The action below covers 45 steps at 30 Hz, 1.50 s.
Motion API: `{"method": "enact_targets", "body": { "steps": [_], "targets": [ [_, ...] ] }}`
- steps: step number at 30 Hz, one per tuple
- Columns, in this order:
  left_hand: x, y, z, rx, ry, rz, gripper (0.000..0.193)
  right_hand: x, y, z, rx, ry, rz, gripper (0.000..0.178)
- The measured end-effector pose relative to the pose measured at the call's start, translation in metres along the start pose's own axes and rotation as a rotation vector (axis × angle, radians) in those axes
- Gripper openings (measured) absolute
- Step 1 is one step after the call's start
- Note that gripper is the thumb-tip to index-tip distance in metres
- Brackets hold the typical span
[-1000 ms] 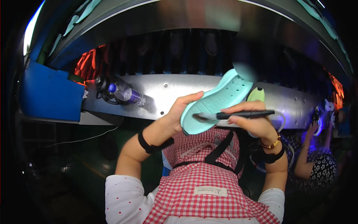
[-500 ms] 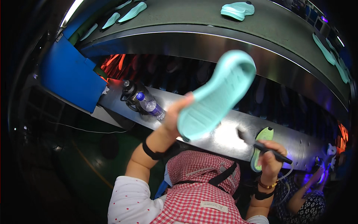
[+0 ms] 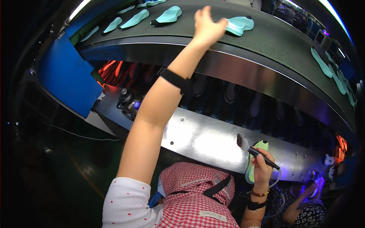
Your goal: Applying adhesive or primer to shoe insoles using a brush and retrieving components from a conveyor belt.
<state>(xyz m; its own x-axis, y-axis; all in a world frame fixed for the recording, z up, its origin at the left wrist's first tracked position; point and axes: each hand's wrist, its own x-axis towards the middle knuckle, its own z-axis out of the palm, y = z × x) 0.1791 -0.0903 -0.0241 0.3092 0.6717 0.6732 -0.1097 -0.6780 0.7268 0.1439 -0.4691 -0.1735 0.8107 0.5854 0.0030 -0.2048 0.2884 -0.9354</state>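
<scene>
My left hand (image 3: 208, 27) reaches far over the green conveyor belt (image 3: 207, 7), fingers spread and nothing in the grip. Close to its right side lies a mint shoe sole (image 3: 239, 25); whether the thumb touches it I cannot tell. Left of the hand another mint sole (image 3: 169, 15) rests on the belt. My right hand (image 3: 262, 169) is closed round the black handle of a flat brush (image 3: 265, 159), its dark bristles pointing up and left. Beneath that hand, a yellow-green sole (image 3: 251, 169) sits on the metal shelf (image 3: 205, 138), partly covered by the hand and brush.
More mint soles lie along the belt at far left and far right (image 3: 322, 62). A dark bottle (image 3: 124, 98) stands on the shelf behind my left arm. A blue panel (image 3: 62, 76) bounds the left side. Another person's arm (image 3: 302, 201) shows at lower right.
My left hand has gone from holding a mint sole over the shelf to reaching across the belt, without the sole. Another sole now shows on the belt left of it. My right hand still holds the brush.
</scene>
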Motion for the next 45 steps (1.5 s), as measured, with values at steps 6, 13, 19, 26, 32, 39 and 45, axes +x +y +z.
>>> {"method": "enact_targets", "body": {
  "steps": [6,13,19,26,32,39,45],
  "targets": [
    [0.002,0.003,0.007,0.352,-0.43,-0.007,0.047,0.0,0.001,0.005,-0.054,-0.053,0.015,0.027],
    [-0.061,0.024,-0.061,-0.642,0.03,-0.086,0.033,-0.001,-0.005,-0.003,-0.012,-0.006,-0.041,0.021],
    [-0.162,-0.009,-0.136,-1.07,-0.6,-0.725,0.051,0.002,-0.016,-0.002,0.172,-0.062,-0.057,0.019],
    [-0.334,-0.048,-0.108,-1.81,-0.831,-1.308,0.071,0.01,-0.006,0.023,0.047,-0.183,0.034,0.02],
    [-0.337,-0.002,-0.066,-1.683,-0.511,-1.374,0.098,0.035,0.029,0.029,-0.194,-0.183,0.175,0.018],
    [-0.343,0.013,-0.038,-1.477,-0.32,-1.429,0.075,0.042,0.03,0.055,-0.56,-0.167,-0.179,0.016],
    [-0.329,-0.012,-0.048,-1.386,-0.314,-1.274,0.072,0.005,0.008,0.055,-0.837,-0.528,-0.442,0.013]
  ]
}}
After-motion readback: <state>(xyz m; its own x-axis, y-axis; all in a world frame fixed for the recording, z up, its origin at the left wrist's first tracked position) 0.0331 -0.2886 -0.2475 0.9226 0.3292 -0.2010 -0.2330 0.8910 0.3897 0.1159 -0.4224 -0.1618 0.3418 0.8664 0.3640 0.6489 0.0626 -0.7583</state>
